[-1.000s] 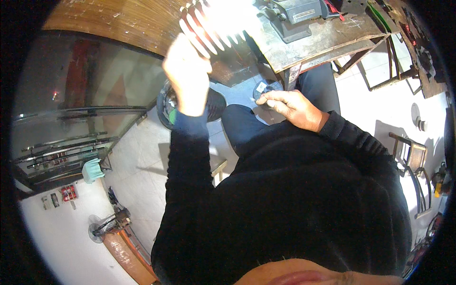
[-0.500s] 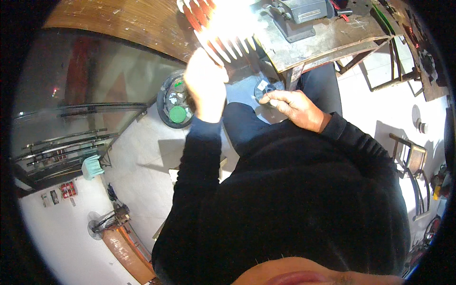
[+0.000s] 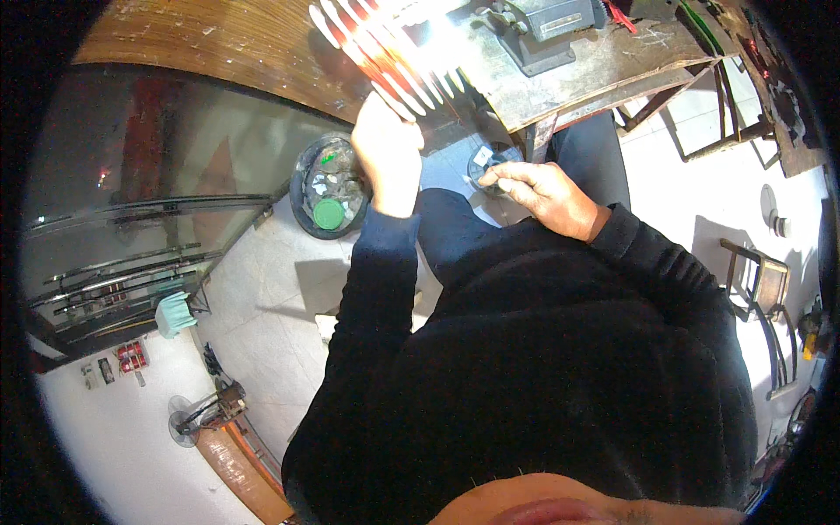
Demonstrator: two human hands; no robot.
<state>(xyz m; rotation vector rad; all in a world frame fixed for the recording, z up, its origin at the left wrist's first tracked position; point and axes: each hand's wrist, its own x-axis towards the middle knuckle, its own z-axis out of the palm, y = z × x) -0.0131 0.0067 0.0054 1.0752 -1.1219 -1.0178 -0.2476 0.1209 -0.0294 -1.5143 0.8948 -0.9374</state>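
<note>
A red-orange piece crossed by several curved white strips [image 3: 372, 48] stands at the top, partly lost in bright glare. Just below its near end is my left hand [image 3: 386, 153], its fingers curled closed; what they hold is hidden. Lower and to the right, my right hand [image 3: 553, 194] pinches with thumb and forefinger at the edge of a dark round spool-like disc [image 3: 481, 160] with a small white label. The disc sits above my lap, and its underside cannot be seen.
A round black bin [image 3: 301, 192] holding scraps and a green lid [image 3: 328, 213] stands left of my left hand. At upper right, a worn workbench [image 3: 604, 74] carries a grey metal machine [image 3: 556, 22]. A wooden surface [image 3: 201, 39] spans the upper left.
My left hand appears slightly lower and farther right, and the strips above it show more plainly through the glare. My right hand stays at the disc, almost unmoved.
</note>
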